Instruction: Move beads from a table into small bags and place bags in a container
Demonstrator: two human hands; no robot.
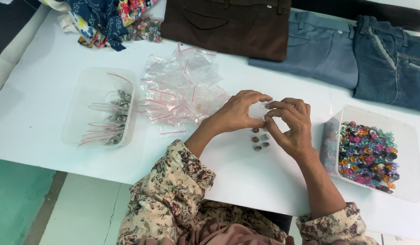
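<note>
On the white table, between a clear tub of packed bags, a heap of empty bags and a tub of colourful buttons, your left hand and right hand met, fingertips pinched closed on a small clear bag, just above five loose buttons.

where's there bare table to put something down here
Bare table lies behind the left tub, and along the near edge between that tub and the left hand. Crowded: the bag pile, the buttons under the right hand, and the bead tub.
</note>
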